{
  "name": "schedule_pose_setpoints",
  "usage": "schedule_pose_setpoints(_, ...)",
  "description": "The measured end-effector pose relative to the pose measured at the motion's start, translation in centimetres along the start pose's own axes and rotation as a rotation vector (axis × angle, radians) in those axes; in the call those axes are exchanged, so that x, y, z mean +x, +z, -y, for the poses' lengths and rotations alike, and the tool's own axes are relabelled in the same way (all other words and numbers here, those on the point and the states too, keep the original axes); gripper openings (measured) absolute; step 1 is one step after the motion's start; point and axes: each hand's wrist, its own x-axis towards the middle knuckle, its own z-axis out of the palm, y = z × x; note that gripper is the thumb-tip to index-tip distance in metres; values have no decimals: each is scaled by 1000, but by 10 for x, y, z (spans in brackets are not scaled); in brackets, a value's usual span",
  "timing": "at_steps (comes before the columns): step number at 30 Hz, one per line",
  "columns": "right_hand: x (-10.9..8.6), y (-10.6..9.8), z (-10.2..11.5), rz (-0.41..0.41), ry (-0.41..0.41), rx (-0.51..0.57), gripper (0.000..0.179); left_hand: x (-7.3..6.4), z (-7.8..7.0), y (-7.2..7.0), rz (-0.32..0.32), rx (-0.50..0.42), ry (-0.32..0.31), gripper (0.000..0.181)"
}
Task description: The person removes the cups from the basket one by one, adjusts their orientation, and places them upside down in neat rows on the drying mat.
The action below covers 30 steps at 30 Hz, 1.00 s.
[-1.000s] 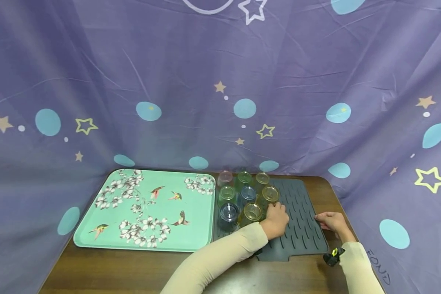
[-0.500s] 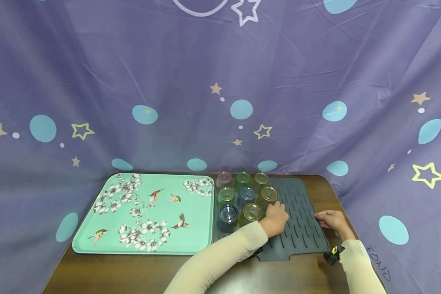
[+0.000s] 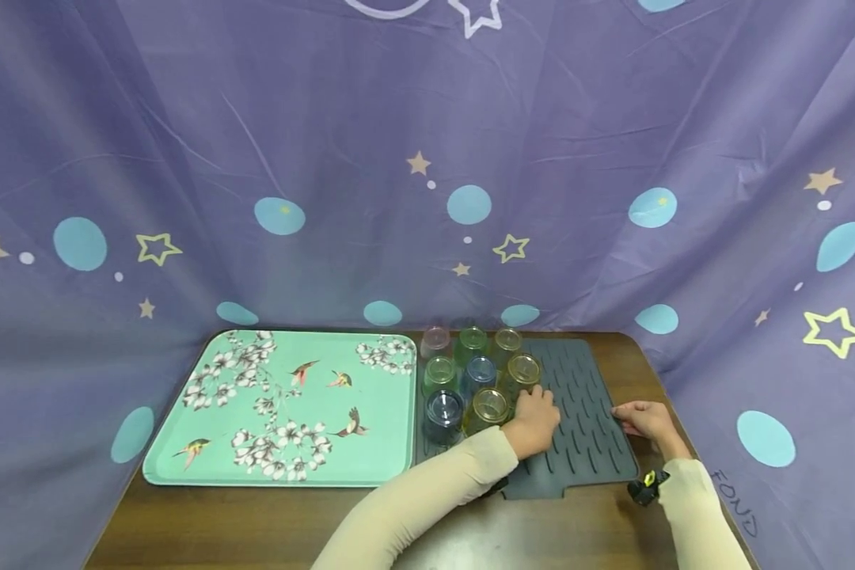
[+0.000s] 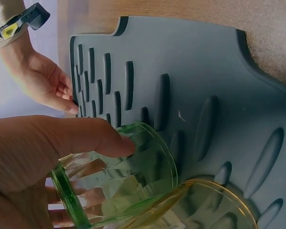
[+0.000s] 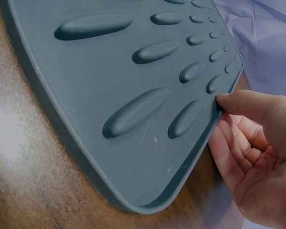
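My left hand (image 3: 534, 419) grips a green glass (image 4: 155, 157) with the thumb along one side and the fingers on the other; in the head view the hand covers that glass. Right beside it stands a yellow glass (image 3: 490, 405), whose rim shows next to the green one in the left wrist view. With thumb on top and fingers below, my right hand (image 5: 262, 138) pinches the right edge of a dark grey ridged drying mat (image 3: 577, 412). In the right wrist view that edge of the mat (image 5: 148, 191) has a raised lip.
Upside-down glasses stand in rows on the mat's left part, among them a dark blue glass (image 3: 443, 416), a blue glass (image 3: 480, 372) and a pink glass (image 3: 436, 340). Left of them lies a mint tray (image 3: 292, 443) with birds and blossoms. A purple curtain (image 3: 356, 198) hangs behind the table.
The head view shifts slightly. Both hands keep their places, the left at the glasses and the right at the mat's edge.
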Motion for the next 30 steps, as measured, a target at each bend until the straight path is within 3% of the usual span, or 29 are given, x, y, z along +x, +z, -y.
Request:
schedule_pose_setpoints(7, -6, 4, -2, -34, -8, 11, 17, -11, 1, 3, -45, 4, 32, 41)
schedule_pose_setpoints(10, -9, 5, 0, -49, -29, -10, 17, -19, 6, 1, -89, -20, 76, 55)
schedule_pose_setpoints(13, -11, 5, 6, -54, -50, -64, 19, -31, 18, -6, -160, -107, 128, 72)
schedule_pose_setpoints(16, -13, 2, 16, -20, -55, -112, 25, -45, 39, -16, -240, -228, 145, 79)
schedule_pose_setpoints(20, -17, -6, 38, 41, -52, -141, 38, -64, 77, -27, -338, -387, 99, 77)
schedule_pose_setpoints(22, -19, -10, 52, 38, -90, -176, 45, -74, 98, -32, -381, -479, 61, 76)
schedule_pose_setpoints(26, -24, -20, 94, -31, -247, -319, 60, -97, 143, -44, -473, -627, -35, 75)
schedule_pose_setpoints(30, -38, -29, 147, -94, -356, -420, 71, -121, 182, -54, -587, -690, -105, 75)
